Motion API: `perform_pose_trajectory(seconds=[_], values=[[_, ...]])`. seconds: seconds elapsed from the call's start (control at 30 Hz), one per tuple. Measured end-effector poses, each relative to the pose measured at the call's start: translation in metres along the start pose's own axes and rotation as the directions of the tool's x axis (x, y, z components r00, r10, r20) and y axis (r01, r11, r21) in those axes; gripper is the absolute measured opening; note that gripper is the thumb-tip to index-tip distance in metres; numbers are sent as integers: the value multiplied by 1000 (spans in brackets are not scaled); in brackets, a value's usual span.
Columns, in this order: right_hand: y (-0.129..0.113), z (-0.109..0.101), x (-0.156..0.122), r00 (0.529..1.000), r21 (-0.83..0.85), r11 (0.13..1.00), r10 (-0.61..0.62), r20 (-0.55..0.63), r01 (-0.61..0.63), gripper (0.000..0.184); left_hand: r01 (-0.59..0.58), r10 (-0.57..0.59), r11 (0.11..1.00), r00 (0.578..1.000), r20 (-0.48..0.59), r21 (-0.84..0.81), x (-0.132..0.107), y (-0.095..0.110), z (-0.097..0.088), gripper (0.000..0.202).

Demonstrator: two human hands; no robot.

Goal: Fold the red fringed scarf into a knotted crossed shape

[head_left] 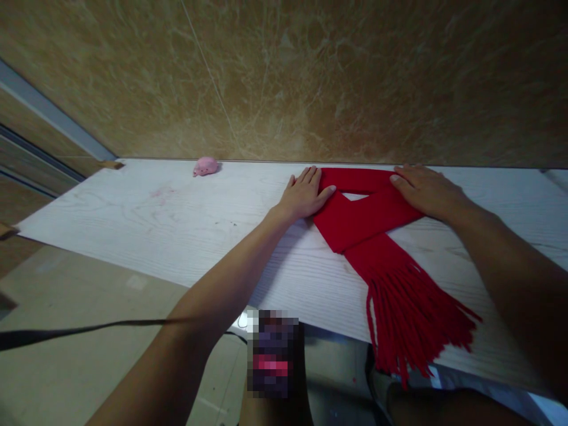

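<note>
A red scarf (368, 222) lies on the white wood-grain board, folded into a loop with a small gap in its middle. Its fringed end spreads toward me and hangs over the near edge. My left hand (306, 192) rests flat on the loop's left side, thumb out to the right. On the loop's upper right corner lies my right hand (428, 189), fingers stretched out and palm down. Parts of the scarf under both palms are hidden.
A small pink toy (206, 166) sits at the back left of the white board (146, 225). Behind the board rises a brown marbled wall (284, 77). A dark strap (89, 328) crosses at lower left, and a blurred-out patch (273, 355) covers something below the edge.
</note>
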State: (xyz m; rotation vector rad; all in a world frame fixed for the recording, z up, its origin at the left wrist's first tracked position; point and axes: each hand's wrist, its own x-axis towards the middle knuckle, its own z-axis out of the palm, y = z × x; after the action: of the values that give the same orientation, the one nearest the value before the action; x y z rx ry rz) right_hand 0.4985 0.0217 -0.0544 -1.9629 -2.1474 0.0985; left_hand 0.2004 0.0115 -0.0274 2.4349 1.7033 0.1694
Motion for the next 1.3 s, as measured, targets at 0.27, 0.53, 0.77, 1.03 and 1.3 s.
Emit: perform_pose_trajectory(seconds=[0.27, 0.53, 0.77, 1.03, 1.3], values=[[7, 7, 3, 999, 16, 999, -32, -43, 32, 70, 13, -13, 1000, 1000, 20, 3, 0, 3, -1, 79], [5, 5, 3, 999, -11, 1000, -12, -30, 12, 72, 9, -9, 1000, 1000, 19, -12, 0, 1, 0, 79], [2, 3, 2, 1000, -5, 1000, 6, -18, -7, 71, 1, -1, 1000, 1000, -3, -13, -1, 2, -1, 78], [-3, 0, -1, 1000, 21, 1000, -20, 7, 19, 68, 6, -9, 999, 998, 55, 52, -10, 4, -8, 79], [-11, 1, -9, 997, -53, 997, -59, -45, 56, 67, -6, 8, 1000, 998, -68, 29, -6, -2, -6, 76]])
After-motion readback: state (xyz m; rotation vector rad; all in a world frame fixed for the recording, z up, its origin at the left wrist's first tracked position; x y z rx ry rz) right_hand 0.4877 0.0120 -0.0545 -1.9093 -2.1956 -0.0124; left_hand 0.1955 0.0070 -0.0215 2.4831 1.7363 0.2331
